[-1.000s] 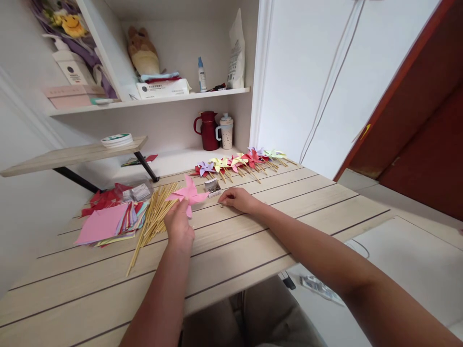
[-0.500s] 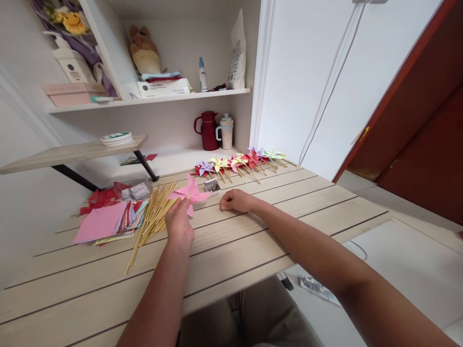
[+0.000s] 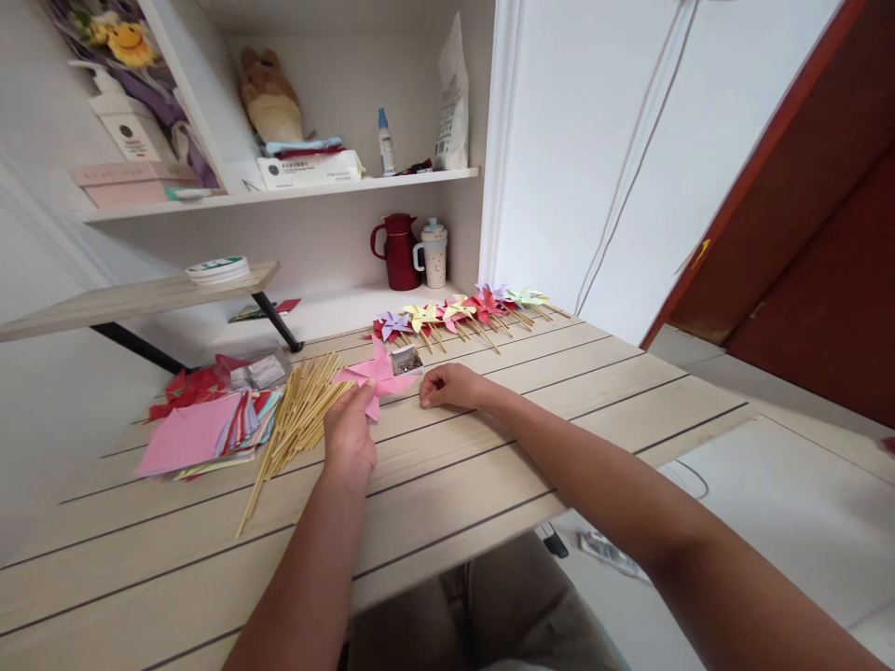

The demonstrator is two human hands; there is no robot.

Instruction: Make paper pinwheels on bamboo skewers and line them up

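Note:
My left hand point(image 3: 351, 431) pinches a pink paper pinwheel point(image 3: 376, 375) by its lower blade, holding it above the table. To its right, my right hand point(image 3: 447, 386) rests low over the wood with fingers curled and tips together; whatever is between them is too small to make out. Just behind the pinwheel stands a small open box point(image 3: 406, 361) of tiny metal pieces. A heap of thin wooden sticks point(image 3: 300, 410) lies left of my left hand. Farther left is a stack of coloured paper squares point(image 3: 188, 433), pink on top.
Finished pinwheels on sticks point(image 3: 454, 315) lie in a row at the table's back. A raised wooden shelf point(image 3: 140, 300) on black legs stands left. Behind are a red jug point(image 3: 402, 252) and a pale cup point(image 3: 434, 256).
My left hand has turned the pink pinwheel slightly and brought it a little right, nearer the small box. My right hand has barely moved, its fingers still curled.

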